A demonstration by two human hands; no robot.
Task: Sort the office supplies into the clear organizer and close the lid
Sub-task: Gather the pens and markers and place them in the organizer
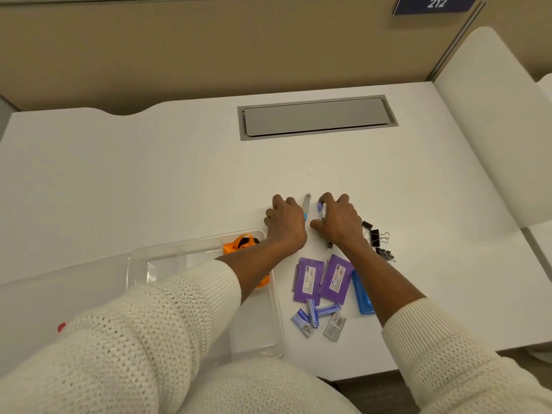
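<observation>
I'm seeing my right hand (337, 222) curling around a small blue-capped stapler (320, 211) on the counter (149, 189). My left hand (285, 222) is resting beside another stapler (306, 204), fingers bent; whether it's gripping anything, I cannot tell.

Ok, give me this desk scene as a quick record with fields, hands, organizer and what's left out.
left hand: on white desk, beside grey blue-tipped tool
right hand: closed around blue pen-like item
clear plastic organizer: open, orange item in far compartment
outside organizer: two purple flat cases, blue case, small staple boxes, black binder clips
</observation>
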